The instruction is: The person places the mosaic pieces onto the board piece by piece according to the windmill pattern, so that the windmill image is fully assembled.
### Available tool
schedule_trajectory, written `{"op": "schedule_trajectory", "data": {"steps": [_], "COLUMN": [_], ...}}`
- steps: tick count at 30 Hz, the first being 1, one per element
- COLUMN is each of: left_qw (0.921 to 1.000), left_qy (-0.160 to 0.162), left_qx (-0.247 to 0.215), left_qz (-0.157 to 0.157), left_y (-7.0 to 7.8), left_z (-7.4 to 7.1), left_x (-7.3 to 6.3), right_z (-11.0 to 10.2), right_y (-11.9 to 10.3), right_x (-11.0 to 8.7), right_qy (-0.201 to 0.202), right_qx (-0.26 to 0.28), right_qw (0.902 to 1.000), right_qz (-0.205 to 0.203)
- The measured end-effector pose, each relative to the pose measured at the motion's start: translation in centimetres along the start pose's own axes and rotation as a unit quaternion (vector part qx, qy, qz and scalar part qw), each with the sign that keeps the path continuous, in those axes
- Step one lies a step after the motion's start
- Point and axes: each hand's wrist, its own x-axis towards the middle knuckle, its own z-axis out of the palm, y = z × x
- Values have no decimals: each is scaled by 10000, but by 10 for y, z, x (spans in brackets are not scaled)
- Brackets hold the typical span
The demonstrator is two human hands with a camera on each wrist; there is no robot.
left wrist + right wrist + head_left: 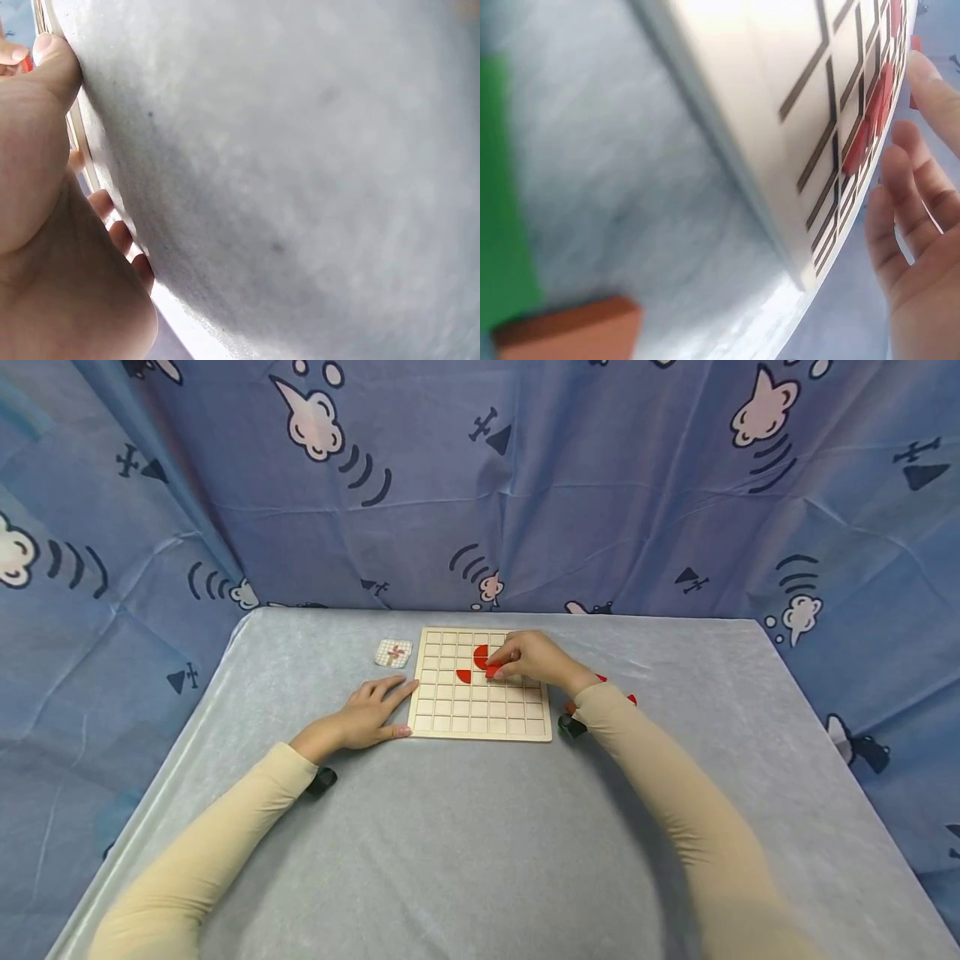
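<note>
A pale wooden board point(487, 737) with a grid of square cells lies on the table. My left hand point(363, 718) rests at its left edge, fingers spread, with the thumb by the near corner. Over the board's upper right part, my right hand point(542, 660) pinches a small red piece point(492, 672) between thumb and fingers; the piece also shows at the fingertips in the right wrist view. Just left of it, two red pieces point(481, 652) sit together in a rounded shape. A separate red quarter-circle piece point(464, 677) occupies a cell lower left of them.
Beyond my left hand lies a small card point(393, 652) with a gridded pinwheel-like picture. Right of the board, partly hidden by my right forearm, are red pieces point(632, 700), an orange-brown piece point(570, 334) and a green piece point(506, 195). A patterned blue curtain point(435, 485) hangs behind the table.
</note>
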Motion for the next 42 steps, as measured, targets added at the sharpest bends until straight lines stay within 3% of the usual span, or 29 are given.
{"op": "schedule_trajectory", "data": {"steps": [24, 42], "left_qw": [10000, 9999], "left_qy": [24, 98], "left_qx": [45, 23], "left_qz": [-21, 41], "left_y": [-1, 0], "left_z": [2, 0], "left_x": [2, 2], "right_z": [13, 14], "right_y": [-7, -7], "right_x": [16, 19], "right_qy": [-346, -413], "right_qx": [-506, -355], "right_qw": [9981, 9985], "right_qz": [-74, 72]}}
